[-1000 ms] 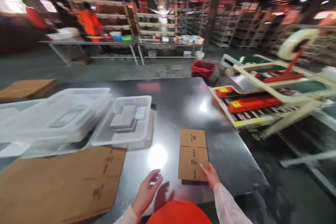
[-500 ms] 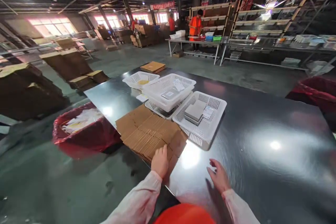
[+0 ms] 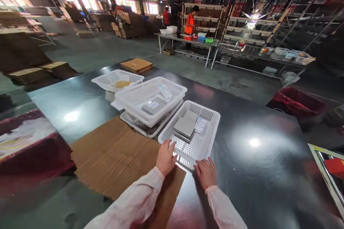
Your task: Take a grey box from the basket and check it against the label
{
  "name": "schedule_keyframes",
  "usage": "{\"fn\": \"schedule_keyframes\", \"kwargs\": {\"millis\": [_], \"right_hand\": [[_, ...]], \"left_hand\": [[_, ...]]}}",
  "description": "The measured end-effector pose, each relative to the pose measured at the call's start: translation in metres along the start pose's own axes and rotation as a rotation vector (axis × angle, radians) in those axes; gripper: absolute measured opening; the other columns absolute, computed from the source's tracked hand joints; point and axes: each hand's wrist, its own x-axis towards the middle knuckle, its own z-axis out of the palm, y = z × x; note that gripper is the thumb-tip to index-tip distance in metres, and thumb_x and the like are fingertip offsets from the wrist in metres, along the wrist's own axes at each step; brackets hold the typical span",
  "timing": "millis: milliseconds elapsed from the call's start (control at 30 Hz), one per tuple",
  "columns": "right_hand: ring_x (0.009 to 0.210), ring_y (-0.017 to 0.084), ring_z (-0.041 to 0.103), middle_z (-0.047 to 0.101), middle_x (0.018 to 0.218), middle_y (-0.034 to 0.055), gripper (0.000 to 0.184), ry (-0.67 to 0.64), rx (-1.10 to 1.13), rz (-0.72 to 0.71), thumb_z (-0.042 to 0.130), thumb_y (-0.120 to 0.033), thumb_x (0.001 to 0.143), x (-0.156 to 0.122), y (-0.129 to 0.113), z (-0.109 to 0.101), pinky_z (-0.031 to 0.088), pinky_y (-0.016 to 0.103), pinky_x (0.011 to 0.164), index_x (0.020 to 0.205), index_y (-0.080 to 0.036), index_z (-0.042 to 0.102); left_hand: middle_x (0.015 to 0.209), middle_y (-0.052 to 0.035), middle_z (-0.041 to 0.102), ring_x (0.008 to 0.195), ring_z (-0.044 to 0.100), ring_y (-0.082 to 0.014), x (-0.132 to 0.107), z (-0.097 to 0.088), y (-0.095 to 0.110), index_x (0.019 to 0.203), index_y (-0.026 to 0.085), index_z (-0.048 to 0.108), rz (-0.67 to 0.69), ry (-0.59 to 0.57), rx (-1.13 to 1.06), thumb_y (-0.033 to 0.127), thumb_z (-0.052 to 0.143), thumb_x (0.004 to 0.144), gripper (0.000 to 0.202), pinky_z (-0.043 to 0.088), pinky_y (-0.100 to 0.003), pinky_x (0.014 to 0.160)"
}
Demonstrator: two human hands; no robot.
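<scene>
Bottom centre of the frame: left hand (image 3: 166,157) rests on the near-left rim of a white perforated basket (image 3: 208,134), fingers curled over the edge; right hand (image 3: 205,173) is on the near rim just right of it, fingers bent onto the plastic. Both look to be gripping the rim, though how tight I cannot tell. Pale pink sleeves run to the bottom edge. The basket sits mid-frame on a glossy dark table (image 3: 263,171), holding a flat grey box (image 3: 185,127) with a small white paper slip (image 3: 200,125) beside it. Lower left of the basket, touching the left wrist area, a stack of flat corrugated cardboard sheets (image 3: 118,157) lies on the table. Just behind-left, a stack of white baskets (image 3: 150,102) holds a grey packet with a label; further left another white basket (image 3: 118,79) has something yellow inside. Behind that, a stack of folded cartons (image 3: 136,65) at the table's far edge. Left edge: a red bag-lined bin (image 3: 29,150). Right: another red-lined bin (image 3: 295,102). Upper centre, far off, a person in an orange vest (image 3: 191,24) stands at a metal bench with shelving racks (image 3: 258,25) to the right.
</scene>
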Motion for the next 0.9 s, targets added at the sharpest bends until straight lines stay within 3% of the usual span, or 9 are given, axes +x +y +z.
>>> {"fn": "schedule_keyframes", "kwargs": {"millis": [100,167,300,367,467,567,633,800,900], "right_hand": [[0.107,0.022,0.060,0.072,0.103,0.0052,0.027,0.011,0.056,0.023,0.045,-0.025,0.094,-0.025,0.016,0.001,0.022,0.048,0.116,0.108,-0.023,0.068],[0.108,0.022,0.060,0.072,0.104,0.0046,0.027,0.017,0.073,0.051,0.045,-0.024,0.093,-0.046,0.027,-0.001,0.023,0.048,0.116,0.108,-0.026,0.068],[0.102,0.026,0.063,0.072,0.098,0.0048,0.016,-0.158,0.008,0.278,0.057,-0.026,0.084,-0.064,0.036,-0.027,0.032,0.049,0.110,0.092,-0.029,0.071],[0.100,0.029,0.064,0.071,0.106,0.0078,0.018,-0.227,-0.049,0.435,0.055,-0.027,0.085,-0.042,0.040,-0.048,0.043,0.046,0.097,0.096,-0.027,0.070],[0.102,0.026,0.064,0.068,0.109,0.0141,0.033,-0.166,-0.051,0.576,0.037,-0.013,0.091,0.026,0.055,-0.069,0.047,0.035,0.083,0.110,-0.017,0.064],[0.107,0.026,0.062,0.065,0.111,0.0212,0.039,-0.163,-0.033,0.675,0.037,-0.002,0.086,0.102,0.078,-0.060,0.046,0.033,0.085,0.120,-0.007,0.056],[0.107,0.029,0.062,0.065,0.111,0.0238,0.036,-0.170,-0.014,0.749,0.043,-0.008,0.088,0.138,0.090,-0.042,0.046,0.034,0.086,0.121,-0.002,0.054],[0.127,0.038,0.045,0.048,0.131,0.0313,0.078,-0.079,0.008,0.884,0.069,-0.033,0.080,0.168,0.102,-0.002,0.043,0.041,0.097,0.139,0.004,0.034],[0.123,0.034,0.050,0.051,0.128,0.0276,0.069,-0.039,0.051,0.889,0.070,-0.028,0.077,0.167,0.104,0.006,0.042,0.038,0.099,0.134,-0.001,0.042]], "left_hand": [[0.145,-0.0157,0.043,0.137,0.035,-0.0310,0.064,0.017,0.022,0.137,0.017,0.046,0.116,-0.118,0.001,0.028,0.066,0.078,0.064,0.030,-0.047,0.114],[0.153,-0.0161,0.032,0.143,0.024,-0.0347,0.097,0.035,0.036,0.143,0.019,0.040,0.246,-0.223,0.037,0.040,0.074,0.072,0.081,0.023,-0.054,0.116],[0.160,-0.0120,0.018,0.145,0.012,-0.0422,0.128,0.075,0.061,0.150,0.032,0.025,0.525,-0.477,0.143,0.047,0.085,0.059,0.109,0.009,-0.075,0.108],[0.160,-0.0122,0.019,0.145,0.012,-0.0433,0.128,0.090,0.068,0.151,0.034,0.022,0.549,-0.534,0.164,0.045,0.084,0.061,0.111,0.009,-0.077,0.106],[0.160,-0.0127,0.017,0.145,0.010,-0.0426,0.121,0.098,0.072,0.152,0.033,0.019,0.528,-0.521,0.161,0.044,0.081,0.066,0.107,0.008,-0.075,0.107],[0.160,-0.0121,0.017,0.145,0.010,-0.0417,0.117,0.097,0.070,0.151,0.033,0.020,0.534,-0.512,0.155,0.043,0.081,0.065,0.106,0.006,-0.075,0.108],[0.160,-0.0122,0.018,0.145,0.011,-0.0419,0.118,0.095,0.070,0.151,0.033,0.022,0.534,-0.518,0.150,0.043,0.082,0.065,0.106,0.007,-0.075,0.107],[0.160,-0.0119,0.019,0.145,0.011,-0.0419,0.121,0.094,0.071,0.151,0.033,0.022,0.524,-0.532,0.120,0.042,0.081,0.066,0.104,0.007,-0.075,0.107],[0.160,-0.0123,0.019,0.145,0.012,-0.0422,0.121,0.095,0.071,0.151,0.033,0.022,0.515,-0.530,0.107,0.041,0.081,0.065,0.104,0.006,-0.075,0.107]]}}
